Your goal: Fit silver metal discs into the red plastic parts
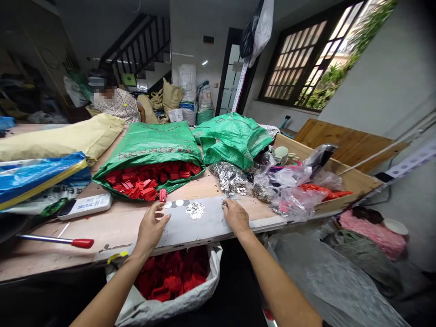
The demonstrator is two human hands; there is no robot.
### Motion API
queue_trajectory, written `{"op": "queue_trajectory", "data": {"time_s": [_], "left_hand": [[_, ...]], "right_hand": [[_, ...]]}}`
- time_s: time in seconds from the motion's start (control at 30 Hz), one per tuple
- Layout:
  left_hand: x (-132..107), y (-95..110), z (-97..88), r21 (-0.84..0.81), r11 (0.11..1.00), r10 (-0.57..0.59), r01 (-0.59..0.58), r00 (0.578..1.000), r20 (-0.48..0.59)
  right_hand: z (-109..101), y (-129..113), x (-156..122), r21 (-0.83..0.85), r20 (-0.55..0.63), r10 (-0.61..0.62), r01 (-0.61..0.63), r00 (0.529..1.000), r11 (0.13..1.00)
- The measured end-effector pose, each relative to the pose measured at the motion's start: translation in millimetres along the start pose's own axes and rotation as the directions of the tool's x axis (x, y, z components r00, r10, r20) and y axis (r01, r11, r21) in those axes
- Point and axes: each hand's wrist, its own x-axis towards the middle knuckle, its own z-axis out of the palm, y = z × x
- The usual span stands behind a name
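My left hand is over the grey sheet's left edge, thumb and fingers apart, with nothing seen between them. Just beyond its fingertips a small red plastic part stands on the table. My right hand is at the sheet's right end, thumb and forefinger pinched together. A small dark tip shows at that pinch, too little to name. Between the hands, a pile of small silvery metal pieces lies on the grey sheet. Behind them, many similar red parts fill the mouth of a green woven sack.
A white sack of red parts hangs below the table edge. Left are a red-handled lever and a white device. Right are a bag of metal pieces and a wooden box. A person sits behind the table.
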Motion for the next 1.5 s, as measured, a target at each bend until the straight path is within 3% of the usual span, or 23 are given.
{"op": "queue_trajectory", "data": {"time_s": [0.07,0.17,0.33,0.53,0.73,0.9,1.1,1.2,1.27,1.37,1.5], "left_hand": [[17,0,0.6,0.245,0.966,0.089,-0.081,0.996,-0.023],[37,3,3.5,0.544,0.819,0.184,-0.180,0.982,0.048],[57,2,14.4,0.628,0.762,0.123,-0.158,0.987,0.100],[64,0,20.7,0.613,0.786,0.065,-0.079,0.997,0.045],[58,5,10.1,0.386,0.922,0.033,-0.033,0.999,0.007],[32,20,3.7,-0.022,0.999,-0.039,0.039,0.999,0.020],[-18,33,0.6,-0.427,0.878,-0.143,0.217,0.970,0.198],[-35,31,0.2,-0.663,0.650,-0.230,0.371,0.928,0.294],[-41,29,0.3,-0.745,0.528,-0.247,0.408,0.913,0.324],[-48,26,0.3,-0.757,0.568,-0.187,0.323,0.946,0.263],[-54,24,0.1,-0.716,0.677,-0.056,0.169,0.982,0.179]], "right_hand": [[1,0,0,0.000,0.004,0.000,0.000,1.000,1.000],[3,0,-2,-0.007,-0.002,0.002,-0.002,1.000,1.000],[10,-1,-7,-0.007,-0.116,-0.031,0.030,0.993,1.000],[23,5,-5,0.113,-0.274,-0.078,0.112,0.959,0.987],[27,8,-5,0.140,-0.285,-0.044,0.087,0.958,0.986],[27,10,-4,0.202,-0.310,-0.069,0.137,0.948,0.970],[21,10,-4,0.431,-0.289,-0.036,0.163,0.957,0.887],[12,-6,-18,0.578,-0.217,-0.022,0.146,0.976,0.802],[4,-24,-33,0.661,-0.155,-0.073,0.158,0.985,0.734],[-7,-55,-58,0.744,-0.084,-0.179,0.181,0.980,0.643],[-18,-83,-77,0.773,-0.059,-0.291,0.228,0.955,0.592]]}}
